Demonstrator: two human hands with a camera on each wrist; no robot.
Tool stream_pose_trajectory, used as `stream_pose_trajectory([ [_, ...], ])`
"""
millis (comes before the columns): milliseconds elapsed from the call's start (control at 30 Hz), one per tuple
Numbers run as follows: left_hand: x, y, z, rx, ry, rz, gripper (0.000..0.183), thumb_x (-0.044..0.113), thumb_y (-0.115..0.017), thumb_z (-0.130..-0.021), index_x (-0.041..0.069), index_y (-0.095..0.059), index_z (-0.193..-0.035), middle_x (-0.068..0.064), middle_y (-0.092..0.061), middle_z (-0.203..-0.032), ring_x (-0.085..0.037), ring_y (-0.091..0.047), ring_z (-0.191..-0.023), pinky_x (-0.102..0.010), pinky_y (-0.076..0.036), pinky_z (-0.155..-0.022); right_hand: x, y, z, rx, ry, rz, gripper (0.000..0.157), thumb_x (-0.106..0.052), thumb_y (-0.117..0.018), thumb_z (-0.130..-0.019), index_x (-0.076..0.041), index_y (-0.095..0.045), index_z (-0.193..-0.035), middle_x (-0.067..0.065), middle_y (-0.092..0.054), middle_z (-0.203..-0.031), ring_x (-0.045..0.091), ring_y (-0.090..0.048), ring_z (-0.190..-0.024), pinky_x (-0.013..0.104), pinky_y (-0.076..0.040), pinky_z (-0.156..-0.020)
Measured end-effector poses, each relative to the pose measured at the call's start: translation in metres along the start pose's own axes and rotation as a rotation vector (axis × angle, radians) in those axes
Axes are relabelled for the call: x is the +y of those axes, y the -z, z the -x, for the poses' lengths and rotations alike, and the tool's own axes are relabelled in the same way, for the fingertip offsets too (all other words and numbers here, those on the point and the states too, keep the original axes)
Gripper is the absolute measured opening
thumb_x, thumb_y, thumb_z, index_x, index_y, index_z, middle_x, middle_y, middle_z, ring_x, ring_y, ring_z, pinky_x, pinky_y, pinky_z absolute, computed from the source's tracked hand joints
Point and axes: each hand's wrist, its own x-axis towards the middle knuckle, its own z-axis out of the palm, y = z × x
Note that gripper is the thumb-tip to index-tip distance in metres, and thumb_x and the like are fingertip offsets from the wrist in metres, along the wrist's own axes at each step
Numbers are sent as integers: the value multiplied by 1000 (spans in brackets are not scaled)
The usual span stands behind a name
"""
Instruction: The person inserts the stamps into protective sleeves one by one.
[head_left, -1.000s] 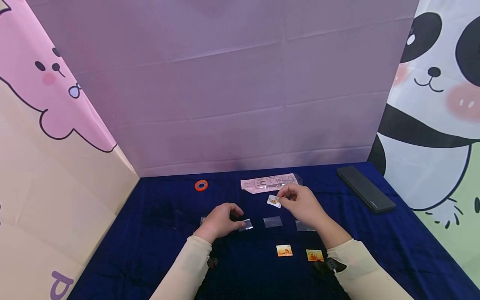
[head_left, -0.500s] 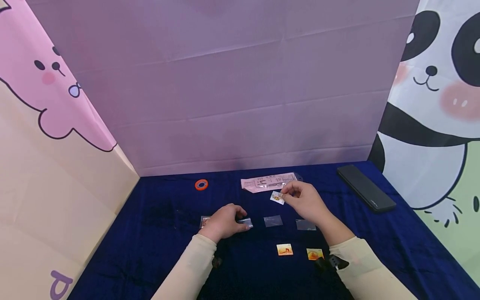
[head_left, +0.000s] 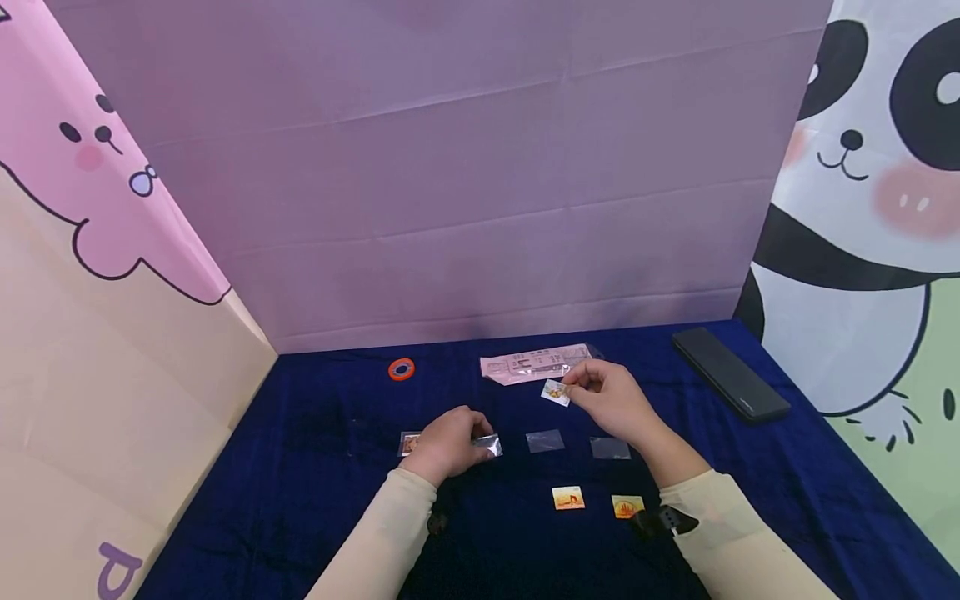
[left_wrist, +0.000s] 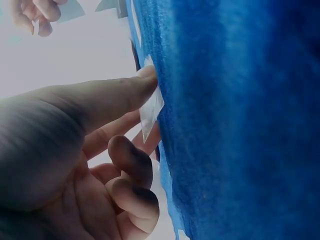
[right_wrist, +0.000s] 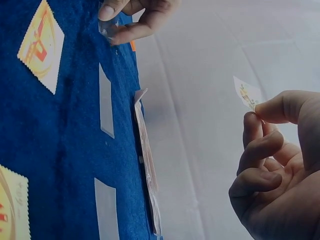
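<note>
My left hand (head_left: 450, 446) pinches a small clear plastic sleeve (head_left: 490, 445) by its edge, at the tablecloth; in the left wrist view the thumb presses on the sleeve (left_wrist: 150, 112). To the right, my right hand (head_left: 613, 402) holds a small white postage stamp (head_left: 554, 392) by one corner between thumb and fingertips, raised above the cloth. The right wrist view shows a coloured design on this stamp (right_wrist: 246, 95). A reddish stamp in a clear sleeve (head_left: 408, 442) lies partly hidden behind the left hand. Two yellow-orange stamps with perforated edges, one left (head_left: 568, 497) and one right (head_left: 627, 506), lie nearer the body.
Two more clear sleeves, one in the middle (head_left: 545, 441) and one at right (head_left: 611, 448), lie flat on the dark blue cloth (head_left: 300, 500). Farther back are an orange ring like a tape roll (head_left: 401, 369) and a pink printed packet (head_left: 532, 365). A black flat case (head_left: 731, 373) lies at right.
My right hand has risen slightly and shifted right with the stamp. The sleeve in my left hand has tilted and catches more light. The sleeved stamp behind the left hand shows more.
</note>
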Motion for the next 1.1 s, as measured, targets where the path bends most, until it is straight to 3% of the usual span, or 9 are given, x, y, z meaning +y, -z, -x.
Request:
stream_pose_trajectory([
  [233, -9, -2, -2, -10, -22, 101, 14, 20, -86, -90, 23, -73, -93, 7, -66, -92, -12, -61, -82, -36, -54, -81, 1, 0, 0, -1, 7, -2, 6, -11, -69, -101, -9, -73, -106, 8, -64, -94, 26, -56, -80, 38, -49, -72],
  [433, -15, -4, -5, -32, -20, 160, 10, 16, -80, -95, 22, -72, -95, 8, -64, -86, -14, -61, -77, -34, -53, -74, 0, 1, 0, -4, 9, -9, 6, -11, -69, -101, -9, -72, -106, 8, -64, -94, 27, -56, -81, 39, -48, -74],
  [800, -17, -5, -3, -42, -8, 203, 6, 16, -77, -98, 21, -73, -99, 6, -64, -86, -16, -62, -78, -35, -54, -76, -1, 0, 1, -4, 21, -6, 6, -12, -70, -101, -9, -72, -106, 7, -65, -94, 25, -56, -81, 39, -49, -73],
  [1100, -16, 7, 0, 50, 21, 210, 9, 22, -79, -96, 23, -75, -89, 7, -65, -83, -15, -61, -75, -35, -53, -70, -4, 1, 2, 2, 8, 6, 6, -12, -70, -101, -9, -72, -106, 7, -66, -94, 26, -55, -78, 36, -48, -69],
])
